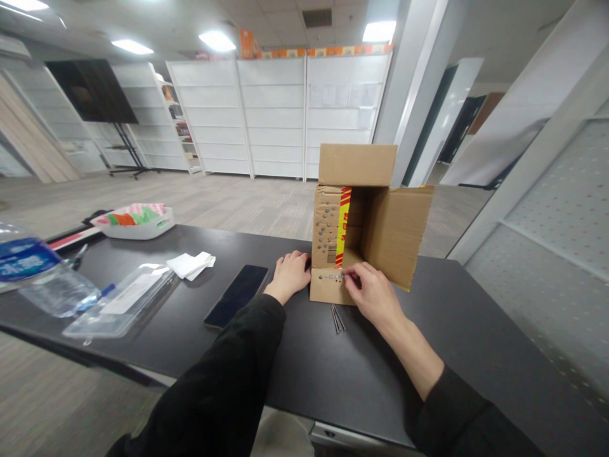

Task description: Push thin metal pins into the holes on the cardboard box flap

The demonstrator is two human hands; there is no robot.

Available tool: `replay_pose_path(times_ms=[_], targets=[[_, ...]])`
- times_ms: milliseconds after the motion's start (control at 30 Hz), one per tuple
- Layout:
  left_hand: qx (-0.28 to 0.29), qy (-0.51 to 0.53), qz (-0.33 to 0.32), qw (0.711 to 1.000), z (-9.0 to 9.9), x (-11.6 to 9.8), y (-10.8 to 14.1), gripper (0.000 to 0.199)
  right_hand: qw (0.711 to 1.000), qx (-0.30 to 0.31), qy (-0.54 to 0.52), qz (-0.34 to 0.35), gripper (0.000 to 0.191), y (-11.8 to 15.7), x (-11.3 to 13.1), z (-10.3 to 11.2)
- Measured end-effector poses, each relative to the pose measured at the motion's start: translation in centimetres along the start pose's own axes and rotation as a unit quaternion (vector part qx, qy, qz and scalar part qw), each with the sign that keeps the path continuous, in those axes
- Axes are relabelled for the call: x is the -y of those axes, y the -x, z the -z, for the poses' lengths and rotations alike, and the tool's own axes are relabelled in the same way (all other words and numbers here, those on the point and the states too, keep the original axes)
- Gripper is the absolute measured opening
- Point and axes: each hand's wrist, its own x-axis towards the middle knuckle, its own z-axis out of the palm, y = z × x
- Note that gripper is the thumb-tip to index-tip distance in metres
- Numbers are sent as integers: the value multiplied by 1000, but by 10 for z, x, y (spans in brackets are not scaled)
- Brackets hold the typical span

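Observation:
An open cardboard box stands on the dark table, its lower flap hanging down at the front. Grey, round nail heads dot its left panel, and a short row of them crosses the lower flap. My left hand lies against the box's left side with curled fingers, the tips partly hidden. At the right end of the row, the fingers of my right hand are pinched together against the flap; whatever they hold is hidden. Several loose nails lie on the table just below the flap.
Left of my left hand lies a black phone. Beyond it are folded white tissues, a clear plastic case and a water bottle on its side. A white basket with colourful contents sits at the far left edge.

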Motion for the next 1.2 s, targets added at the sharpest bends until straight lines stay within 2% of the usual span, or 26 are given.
replay_pose_path(times_ms=[200, 500, 767, 1200], targets=[[-5, 2, -2, 1000, 0, 0, 1, 33, 999, 41, -21, 15, 14, 3, 8, 11], [-2, 2, 1, 1000, 0, -1, 0, 33, 981, 172, -81, 36, 18, 11, 11, 23], [-6, 3, -4, 1000, 0, 0, 1, 31, 951, 288, -114, 23, 36, 16, 12, 27], [-2, -3, -2, 1000, -1, 1, 0, 31, 918, 374, -130, -19, 53, 17, 17, 31]])
